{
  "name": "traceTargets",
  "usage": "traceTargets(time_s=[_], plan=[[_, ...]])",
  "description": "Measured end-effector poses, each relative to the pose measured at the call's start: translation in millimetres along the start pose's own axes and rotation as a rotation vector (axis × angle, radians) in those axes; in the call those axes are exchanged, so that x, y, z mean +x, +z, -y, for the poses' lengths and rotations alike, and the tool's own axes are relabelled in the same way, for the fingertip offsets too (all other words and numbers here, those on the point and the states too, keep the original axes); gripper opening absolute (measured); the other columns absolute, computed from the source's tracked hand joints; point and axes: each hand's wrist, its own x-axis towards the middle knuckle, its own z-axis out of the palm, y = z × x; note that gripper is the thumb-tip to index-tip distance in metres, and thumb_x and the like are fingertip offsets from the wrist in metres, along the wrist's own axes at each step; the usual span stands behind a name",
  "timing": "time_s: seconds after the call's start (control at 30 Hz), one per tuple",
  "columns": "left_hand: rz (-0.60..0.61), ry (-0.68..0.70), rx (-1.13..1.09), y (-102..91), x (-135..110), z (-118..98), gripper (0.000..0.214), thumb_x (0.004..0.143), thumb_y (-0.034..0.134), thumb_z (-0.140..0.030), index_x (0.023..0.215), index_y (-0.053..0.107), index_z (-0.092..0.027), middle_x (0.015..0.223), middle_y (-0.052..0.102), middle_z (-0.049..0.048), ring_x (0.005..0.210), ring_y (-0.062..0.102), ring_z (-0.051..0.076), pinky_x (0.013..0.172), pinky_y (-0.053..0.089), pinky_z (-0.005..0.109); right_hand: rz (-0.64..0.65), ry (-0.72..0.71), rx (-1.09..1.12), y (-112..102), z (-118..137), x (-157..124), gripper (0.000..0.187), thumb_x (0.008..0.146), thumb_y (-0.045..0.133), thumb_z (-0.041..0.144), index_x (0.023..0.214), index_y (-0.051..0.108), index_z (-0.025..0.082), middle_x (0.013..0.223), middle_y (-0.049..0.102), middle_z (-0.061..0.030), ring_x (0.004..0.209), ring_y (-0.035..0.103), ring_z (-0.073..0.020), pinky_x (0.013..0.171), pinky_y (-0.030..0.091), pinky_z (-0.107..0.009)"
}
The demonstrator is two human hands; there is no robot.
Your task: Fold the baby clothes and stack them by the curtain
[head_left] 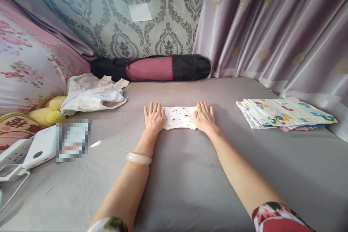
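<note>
Looks like a pressing-flat step, midway through folding: left hand [154,117] laid palm-down over the left end of the small printed cloth [179,117], right hand [203,117] laid palm-down over its right end. Fingers [156,108] of both stretched out straight and a little spread, pointing to the far side, closed around nothing, only resting on the fabric and the grey sheet [190,177] under it. Pale bangle [138,158] on the left wrist, flowered sleeve ends at the near edge. Cloth placed at the middle of the bed, between the two hands, well apart from everything else. Seemingly folded already into a narrow band, long from left to right, short from near to far. White, dotted with tiny dark and pinkish motifs too small to read, near edge slightly scalloped, surface smooth with no visible creases. For any further fold, a pinch needed on one end or a corner, since flat palms hold nothing; likely also one hand kept down as an anchor against sliding on the smooth sheet. Thin and limp by the look of it, so easy to skew if lifted by one corner only. To the right, a stack of folded cloths [285,113] with bright letter prints, edges roughly lined up. To the far left, a crumpled pale garment [92,96]; behind it, against the wall, a rolled black-and-pink bag [152,68].
</note>
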Motion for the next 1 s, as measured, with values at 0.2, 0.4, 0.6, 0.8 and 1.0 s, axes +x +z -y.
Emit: traceTargets(time_s=[0.2,0.4,0.6,0.8,1.0], plan=[[0.144,0.001,0.001,5.0,-1.3,2.8,0.054,0.098,0.02,-0.035,0.142,0.046,-0.017,0.152,0.039,0.011,0.145,0.024,0.031,0.117,0.01,0.061,0.09,0.043,0.033,7.1,-1.8,2.1,0.063,0.097,0.013,0.033,0.152,0.024,0.004,0.16,0.017,-0.0116,0.147,0.014,-0.0239,0.119,0.009,-0.047],[0.132,-0.024,-0.044,7.7,-0.9,3.1,0.053,0.098,0.02,-0.037,0.14,0.047,-0.017,0.152,0.039,0.0107,0.145,0.023,0.031,0.116,0.009,0.062,0.082,0.039,0.062,5.4,-2.5,1.7,0.063,0.097,0.015,0.033,0.151,0.026,0.003,0.16,0.018,-0.0124,0.147,0.015,-0.0248,0.119,0.01,-0.047],[-0.117,-0.142,-0.331,-0.5,4.1,1.9,0.04,0.097,0.031,-0.035,0.121,0.059,-0.019,0.137,0.056,0.0148,0.135,0.042,0.03,0.115,0.02,0.055,-0.061,-0.044,0.016,0.8,3.4,-0.1,0.06,0.097,0.017,0.03,0.15,0.028,0.004,0.159,0.021,-0.0132,0.147,0.016,-0.0241,0.119,0.006,-0.048],[-0.421,-0.466,-0.998,-10.7,12.1,9.1,0.023,0.091,0.05,-0.034,0.076,0.061,-0.021,0.083,0.067,0.0063,0.093,0.062,0.021,0.089,0.047,0.032,-0.029,-0.111,-0.013,4.1,6.2,-1.5,0.06,0.098,0.017,0.032,0.149,0.031,0.003,0.158,0.025,-0.0135,0.147,0.018,-0.0233,0.119,0.009,-0.045],[-0.451,-0.709,-1.596,-11.0,21.4,19.1,0.026,0.09,0.046,-0.034,0.077,0.059,-0.015,0.074,0.064,0.0045,0.064,0.061,0.012,0.059,0.045,0.021,0.042,-0.096,-0.016,9.3,4.7,-0.2,0.061,0.098,0.016,0.034,0.148,0.034,0.003,0.156,0.029,-0.0116,0.146,0.018,-0.0234,0.119,0.01,-0.045]])
